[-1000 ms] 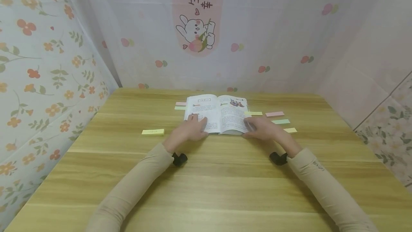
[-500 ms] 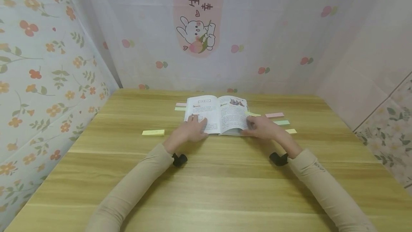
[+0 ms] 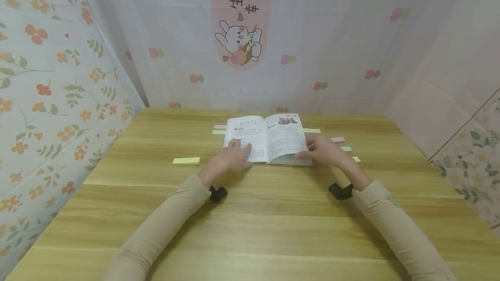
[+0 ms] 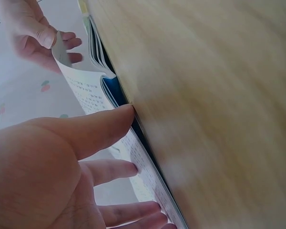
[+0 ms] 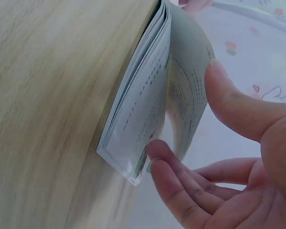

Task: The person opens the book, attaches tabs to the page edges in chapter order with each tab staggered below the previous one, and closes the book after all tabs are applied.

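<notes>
An open book point(image 3: 247, 135) with printed text and small pictures lies on the wooden table. My left hand point(image 3: 234, 158) rests on the lower left page, its fingers extended and its thumb point(image 4: 109, 126) at the near edge. With my right hand point(image 3: 325, 148) I pinch the outer edge of the right-hand page point(image 5: 188, 71), thumb on one side and fingers on the other. That page bows up, baring the printed page point(image 5: 140, 112) beneath. From its outer edge sticks a yellow tab point(image 3: 310, 130).
Pink point(image 3: 338, 139), green point(image 3: 346, 148) and yellow sticky strips point(image 3: 356, 159) lie right of the book, partly behind my right hand. Pink and green tabs point(image 3: 219, 132) show at its left edge. A yellow sticky pad point(image 3: 186, 160) lies left. A patterned curtain point(image 3: 336, 47) stands behind.
The right-hand page has risen and curved away from the pages below, its yellow tab going up with it. My right hand has shifted slightly right and up. My left hand stays put.
</notes>
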Motion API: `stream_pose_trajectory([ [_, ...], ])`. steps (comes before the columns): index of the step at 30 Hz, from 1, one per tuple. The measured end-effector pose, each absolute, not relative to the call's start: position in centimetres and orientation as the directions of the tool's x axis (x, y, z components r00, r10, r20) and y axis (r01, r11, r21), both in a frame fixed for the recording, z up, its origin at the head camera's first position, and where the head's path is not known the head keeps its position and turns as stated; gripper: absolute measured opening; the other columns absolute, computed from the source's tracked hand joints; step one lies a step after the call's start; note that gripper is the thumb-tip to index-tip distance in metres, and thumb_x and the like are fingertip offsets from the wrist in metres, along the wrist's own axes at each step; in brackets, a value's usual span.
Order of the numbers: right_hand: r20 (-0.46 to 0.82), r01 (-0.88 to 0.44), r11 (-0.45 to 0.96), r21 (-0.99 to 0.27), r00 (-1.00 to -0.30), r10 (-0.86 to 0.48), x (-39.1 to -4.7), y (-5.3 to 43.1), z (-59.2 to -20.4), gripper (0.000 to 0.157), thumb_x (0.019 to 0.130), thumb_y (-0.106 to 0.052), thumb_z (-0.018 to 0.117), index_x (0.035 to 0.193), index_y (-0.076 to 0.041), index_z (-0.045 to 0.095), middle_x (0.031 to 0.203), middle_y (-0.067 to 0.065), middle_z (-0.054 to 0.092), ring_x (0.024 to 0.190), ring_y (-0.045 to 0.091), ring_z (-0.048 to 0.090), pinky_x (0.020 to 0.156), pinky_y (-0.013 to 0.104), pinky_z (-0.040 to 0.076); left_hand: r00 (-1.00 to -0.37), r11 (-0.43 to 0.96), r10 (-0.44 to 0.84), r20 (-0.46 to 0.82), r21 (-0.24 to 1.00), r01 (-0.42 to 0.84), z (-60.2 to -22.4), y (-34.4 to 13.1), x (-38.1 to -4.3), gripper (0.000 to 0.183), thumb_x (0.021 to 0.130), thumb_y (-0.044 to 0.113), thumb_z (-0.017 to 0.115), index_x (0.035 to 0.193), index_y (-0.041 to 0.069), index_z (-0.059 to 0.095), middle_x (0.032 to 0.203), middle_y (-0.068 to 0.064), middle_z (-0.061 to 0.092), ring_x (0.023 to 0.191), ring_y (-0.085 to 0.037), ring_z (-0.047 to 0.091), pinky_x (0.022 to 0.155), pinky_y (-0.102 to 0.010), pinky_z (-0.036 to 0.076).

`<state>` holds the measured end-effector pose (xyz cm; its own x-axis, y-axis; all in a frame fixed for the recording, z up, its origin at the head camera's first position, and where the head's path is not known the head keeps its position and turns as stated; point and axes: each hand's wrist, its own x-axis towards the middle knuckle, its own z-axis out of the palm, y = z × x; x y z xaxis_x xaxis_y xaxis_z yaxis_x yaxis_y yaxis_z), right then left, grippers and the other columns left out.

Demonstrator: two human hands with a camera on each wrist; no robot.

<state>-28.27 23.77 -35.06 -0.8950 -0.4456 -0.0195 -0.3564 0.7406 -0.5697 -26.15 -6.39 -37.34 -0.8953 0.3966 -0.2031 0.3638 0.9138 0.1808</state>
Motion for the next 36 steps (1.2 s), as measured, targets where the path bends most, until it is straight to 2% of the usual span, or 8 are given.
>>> stream_pose_trajectory([
  [4,0.025,-0.363,0.693,-0.623,-0.894,-0.446,-28.4,23.8,-35.1,0.042,0.090,-0.023,0.078,0.120,0.003,0.064,0.120,0.024,0.067,0.106,0.043,0.066,0.088,0.052,0.054,-0.895,0.914,0.397,-0.204,0.177,0.365,-37.3,-6.4,-26.1,0.069,0.103,0.040,0.054,0.159,0.009,0.029,0.156,-0.034,0.024,0.145,-0.048,0.023,0.112,-0.058,0.034],
  [12,0.110,-0.400,0.628,-0.667,-0.887,-0.448,-28.4,23.3,-34.8,0.049,0.092,-0.020,0.075,0.135,0.000,0.059,0.117,0.020,0.067,0.094,0.033,0.068,0.079,0.038,0.053,-0.894,0.913,0.398,-0.203,0.181,0.366,-37.0,-6.5,-26.0,0.069,0.103,0.039,0.053,0.160,0.008,0.028,0.157,-0.034,0.022,0.146,-0.049,0.021,0.114,-0.058,0.031],
  [16,0.126,-0.366,0.598,-0.713,-0.906,-0.405,-28.3,22.9,-34.9,0.061,0.095,-0.012,0.068,0.149,0.001,0.044,0.115,0.023,0.065,0.097,0.034,0.068,0.081,0.038,0.054,-0.895,0.914,0.395,-0.208,0.184,0.361,-37.1,-6.5,-26.0,0.069,0.103,0.040,0.053,0.160,0.008,0.028,0.157,-0.034,0.021,0.146,-0.049,0.021,0.114,-0.059,0.031],
  [19,0.140,-0.332,0.548,-0.768,-0.922,-0.362,-28.3,22.5,-34.9,0.063,0.096,-0.006,0.062,0.152,0.003,0.036,0.111,0.025,0.063,0.095,0.034,0.068,0.083,0.044,0.057,-0.895,0.914,0.394,-0.211,0.191,0.358,-37.1,-6.5,-26.0,0.070,0.103,0.040,0.053,0.160,0.008,0.027,0.158,-0.034,0.020,0.146,-0.049,0.020,0.114,-0.060,0.030],
  [23,0.180,-0.317,0.484,-0.816,-0.934,-0.309,-28.4,22.2,-34.9,0.051,0.098,-0.003,0.059,0.145,0.008,0.044,0.107,0.026,0.065,0.089,0.031,0.069,0.082,0.048,0.058,-0.893,0.911,0.400,-0.207,0.193,0.363,-37.1,-6.5,-26.0,0.069,0.103,0.039,0.053,0.159,0.008,0.028,0.157,-0.034,0.022,0.145,-0.049,0.022,0.114,-0.059,0.031],
  [28,0.254,-0.349,0.470,-0.811,-0.933,-0.256,-28.4,21.8,-34.9,0.034,0.100,-0.009,0.059,0.128,0.011,0.059,0.105,0.024,0.069,0.078,0.020,0.069,0.075,0.037,0.060,-0.891,0.909,0.405,-0.204,0.191,0.370,-36.9,-6.5,-25.9,0.069,0.103,0.039,0.054,0.159,0.008,0.028,0.156,-0.035,0.023,0.144,-0.048,0.025,0.113,-0.058,0.032],
  [31,0.288,-0.361,0.460,-0.811,-0.931,-0.222,-28.4,21.3,-35.0,0.031,0.100,-0.012,0.060,0.121,0.010,0.064,0.103,0.022,0.070,0.073,0.016,0.068,0.071,0.035,0.059,-0.893,0.909,0.403,-0.201,0.205,0.364,-36.9,-6.5,-25.9,0.069,0.103,0.038,0.054,0.159,0.008,0.029,0.155,-0.035,0.024,0.144,-0.048,0.024,0.113,-0.058,0.033],
  [36,0.307,-0.370,0.435,-0.821,-0.928,-0.210,-28.4,20.5,-34.9,0.029,0.101,-0.014,0.059,0.117,0.009,0.066,0.097,0.021,0.070,0.071,0.017,0.068,0.072,0.040,0.059,-0.895,0.904,0.410,-0.176,0.213,0.372,-36.9,-6.5,-26.0,0.067,0.102,0.037,0.056,0.158,0.009,0.033,0.152,-0.033,0.031,0.138,-0.043,0.032,0.108,-0.055,0.040],
])
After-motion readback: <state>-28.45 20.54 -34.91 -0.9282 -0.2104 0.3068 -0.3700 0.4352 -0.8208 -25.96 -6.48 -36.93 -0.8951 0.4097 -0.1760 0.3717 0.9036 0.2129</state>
